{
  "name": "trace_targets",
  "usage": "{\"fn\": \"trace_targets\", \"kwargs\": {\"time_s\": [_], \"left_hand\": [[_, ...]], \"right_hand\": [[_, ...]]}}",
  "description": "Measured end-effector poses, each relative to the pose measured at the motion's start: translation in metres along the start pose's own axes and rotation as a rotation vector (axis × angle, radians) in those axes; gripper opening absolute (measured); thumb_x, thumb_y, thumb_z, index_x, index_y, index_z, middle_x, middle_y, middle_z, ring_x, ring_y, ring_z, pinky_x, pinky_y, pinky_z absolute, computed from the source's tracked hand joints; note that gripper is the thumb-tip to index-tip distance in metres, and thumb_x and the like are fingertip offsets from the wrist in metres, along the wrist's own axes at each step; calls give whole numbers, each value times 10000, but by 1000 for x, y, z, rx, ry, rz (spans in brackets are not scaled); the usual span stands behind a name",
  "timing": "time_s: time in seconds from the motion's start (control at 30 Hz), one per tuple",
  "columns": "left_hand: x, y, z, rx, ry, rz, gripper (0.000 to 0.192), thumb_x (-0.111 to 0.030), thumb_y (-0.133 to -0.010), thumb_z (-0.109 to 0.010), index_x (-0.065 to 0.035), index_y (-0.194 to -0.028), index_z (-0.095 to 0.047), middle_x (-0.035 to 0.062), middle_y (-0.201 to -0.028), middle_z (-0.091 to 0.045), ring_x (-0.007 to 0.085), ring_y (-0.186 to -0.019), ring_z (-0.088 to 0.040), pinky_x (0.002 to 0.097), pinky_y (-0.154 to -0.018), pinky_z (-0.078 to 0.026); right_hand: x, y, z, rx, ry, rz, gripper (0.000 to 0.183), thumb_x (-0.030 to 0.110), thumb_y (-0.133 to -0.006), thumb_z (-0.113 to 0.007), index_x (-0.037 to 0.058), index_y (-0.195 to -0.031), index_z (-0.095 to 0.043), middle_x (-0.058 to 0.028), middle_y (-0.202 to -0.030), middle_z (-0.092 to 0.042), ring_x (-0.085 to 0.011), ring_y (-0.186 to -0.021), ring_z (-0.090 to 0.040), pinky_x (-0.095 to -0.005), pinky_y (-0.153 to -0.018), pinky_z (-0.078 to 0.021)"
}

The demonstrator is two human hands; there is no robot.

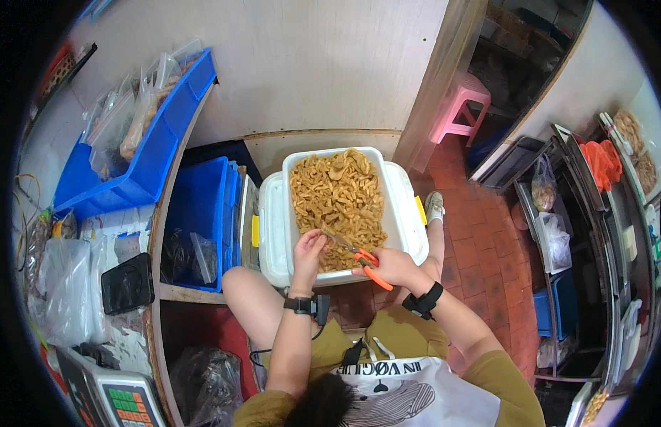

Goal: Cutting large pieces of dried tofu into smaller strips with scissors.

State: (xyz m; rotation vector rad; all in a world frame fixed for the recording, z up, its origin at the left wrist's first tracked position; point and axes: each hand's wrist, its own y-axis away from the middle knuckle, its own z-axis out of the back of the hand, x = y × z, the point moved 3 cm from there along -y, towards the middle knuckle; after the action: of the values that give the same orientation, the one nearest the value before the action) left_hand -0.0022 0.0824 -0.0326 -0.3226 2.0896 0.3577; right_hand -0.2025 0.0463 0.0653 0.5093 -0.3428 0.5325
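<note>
A pair of scissors with orange handles [377, 276] is gripped in my right hand [395, 265]. Its metal blades point up and left, over a white plastic tray [286, 205]. Beside the blade tips is my left hand [309, 251], its fingers bent together; whether a small piece sits between them is too small to tell. Brown-yellow strips of what looks like dried food [330, 192] fill most of the tray. Larger uncut-looking pieces [352, 163] lie on top at the far end. The tray rests on a white lidded storage box [272, 213] with yellow latches, between my knees.
On the left, a shelf carries a blue bin [149, 176] of bagged goods, a black phone [127, 284] and a scale with a keypad [129, 403]. Blue crates [194, 213] stand below. A crowded rack [570, 240] lines the right; a pink stool [461, 109] stands by the doorway.
</note>
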Motion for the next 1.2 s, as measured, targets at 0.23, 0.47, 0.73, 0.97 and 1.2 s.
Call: {"fn": "trace_targets", "kwargs": {"time_s": [0.23,0.47,0.73,0.97,1.2], "left_hand": [[0,5,1,-21,175,70,262,-83,-896,-543,7,-1137,-496,54,-998,-577,142,-903,-565,245,-722,-440],[-6,5,-4,-5,142,42,220,-68,-883,-570,9,-1082,-513,58,-937,-594,130,-855,-578,230,-687,-437],[-7,2,-6,48,113,43,268,-53,-874,-574,30,-1114,-488,71,-949,-583,138,-842,-576,224,-673,-435],[-22,-1,4,64,-70,-1,226,-47,-856,-601,27,-1057,-527,77,-927,-618,152,-785,-615,224,-620,-449],[-26,-2,12,-20,-62,4,185,-26,-853,-595,37,-1020,-548,80,-909,-630,153,-801,-616,221,-655,-461]], "right_hand": [[3,-2,-9,34,-88,-35,785,761,-658,-519,-3,-821,-602,-212,-782,-625,-369,-796,-609,-414,-696,-471],[5,-3,-10,9,-40,-55,793,772,-648,-513,6,-832,-609,-204,-782,-628,-369,-797,-612,-417,-708,-475],[18,2,-5,-77,-72,-72,723,726,-648,-570,6,-715,-586,-191,-675,-595,-369,-714,-598,-413,-653,-467],[9,-5,-14,-230,-117,24,618,601,-662,-655,-10,-621,-574,-210,-574,-546,-392,-600,-564,-429,-565,-453],[6,-5,-20,-369,-58,120,508,518,-663,-662,12,-651,-614,-207,-612,-578,-383,-624,-590,-436,-587,-479]]}}
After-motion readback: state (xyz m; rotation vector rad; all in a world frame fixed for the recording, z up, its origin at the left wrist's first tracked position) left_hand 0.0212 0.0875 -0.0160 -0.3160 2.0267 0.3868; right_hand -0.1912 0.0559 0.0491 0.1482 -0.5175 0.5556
